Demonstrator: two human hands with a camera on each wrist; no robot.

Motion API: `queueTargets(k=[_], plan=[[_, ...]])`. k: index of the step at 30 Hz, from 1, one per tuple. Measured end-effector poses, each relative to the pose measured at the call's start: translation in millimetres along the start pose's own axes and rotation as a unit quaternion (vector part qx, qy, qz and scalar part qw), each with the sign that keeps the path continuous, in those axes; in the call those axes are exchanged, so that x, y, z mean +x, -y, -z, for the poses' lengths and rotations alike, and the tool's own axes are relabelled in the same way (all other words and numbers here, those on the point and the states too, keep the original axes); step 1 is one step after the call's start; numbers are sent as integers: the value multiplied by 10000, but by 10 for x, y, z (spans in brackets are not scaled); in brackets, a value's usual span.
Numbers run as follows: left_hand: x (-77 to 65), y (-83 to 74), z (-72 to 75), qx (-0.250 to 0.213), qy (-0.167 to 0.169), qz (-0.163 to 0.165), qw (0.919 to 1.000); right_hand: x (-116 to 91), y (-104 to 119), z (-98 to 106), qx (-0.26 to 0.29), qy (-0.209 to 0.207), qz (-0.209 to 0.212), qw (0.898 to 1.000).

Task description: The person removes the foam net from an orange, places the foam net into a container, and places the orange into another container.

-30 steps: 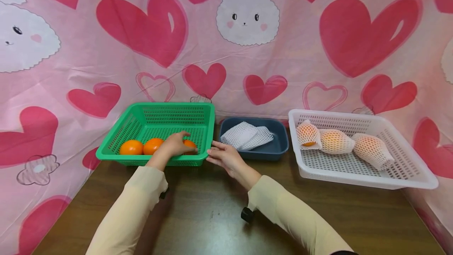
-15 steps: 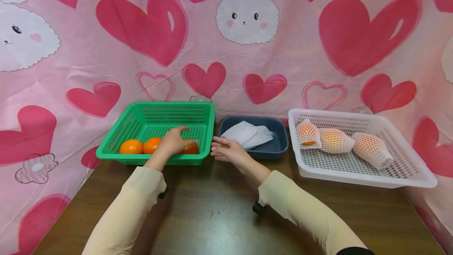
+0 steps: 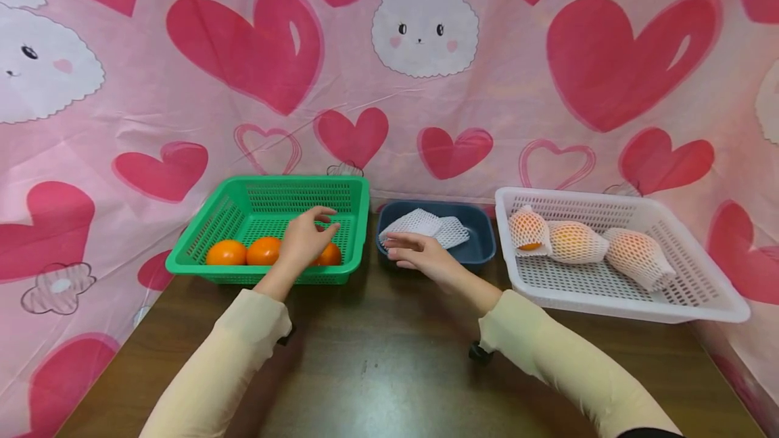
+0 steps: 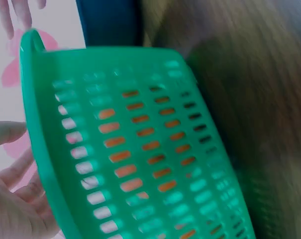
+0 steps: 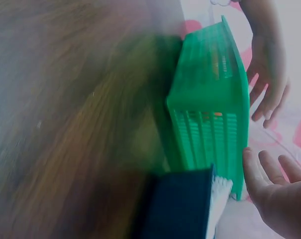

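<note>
Sleeves (image 3: 237, 336) lie nearest us, above the brown bench (image 3: 377, 370); dropped low, a cuff could nudge a basket, we judge. Past them, the left grip (image 3: 302, 238) curves over the green basket (image 3: 292, 198), thumb and fingers apart, holding nothing. Just below it sits a partly hidden orange fruit (image 3: 331, 255), with two more oranges (image 3: 264, 251) to its left. Taken off-centre, that smooth, round skin could slip from us and roll. The right grip (image 3: 426, 259), also parted and holding nothing, hangs by the near left side of the blue tray (image 3: 477, 242); we cannot quite tell whether its fingertips brush the white nets (image 3: 414, 223). These overlap, so plucking one may drag another. Off to the right, the white basket (image 3: 584, 306) holds three netted fruits (image 3: 528, 232); the leftmost shows bare orange underneath, so rough shifting could work it loose.
</note>
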State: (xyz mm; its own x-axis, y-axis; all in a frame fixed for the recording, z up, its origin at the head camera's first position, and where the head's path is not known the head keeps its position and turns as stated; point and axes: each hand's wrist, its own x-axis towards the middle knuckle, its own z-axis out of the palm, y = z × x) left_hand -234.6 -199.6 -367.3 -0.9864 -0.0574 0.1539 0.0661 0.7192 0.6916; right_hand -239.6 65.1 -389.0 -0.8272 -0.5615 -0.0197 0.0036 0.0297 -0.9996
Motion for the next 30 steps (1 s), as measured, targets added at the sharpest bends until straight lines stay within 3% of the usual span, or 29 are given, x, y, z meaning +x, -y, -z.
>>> queueTargets(k=[10, 21, 24, 30], plan=[[-101, -259, -196, -505, -152, -379, 9979, -358, 47, 509, -611, -316, 251, 9973], [-162, -494, -513, -1126, -113, -1021, 9883, -690, 169, 1078, -1237, -989, 380, 9867], [-167, -556, -619, -1316, 34, -995, 9863, -776, 166, 1214, -1513, -1175, 373, 9808], [-135, -683, -855, -1623, 351, -958, 9815, -951, 156, 1519, -2344, -1696, 359, 9566]])
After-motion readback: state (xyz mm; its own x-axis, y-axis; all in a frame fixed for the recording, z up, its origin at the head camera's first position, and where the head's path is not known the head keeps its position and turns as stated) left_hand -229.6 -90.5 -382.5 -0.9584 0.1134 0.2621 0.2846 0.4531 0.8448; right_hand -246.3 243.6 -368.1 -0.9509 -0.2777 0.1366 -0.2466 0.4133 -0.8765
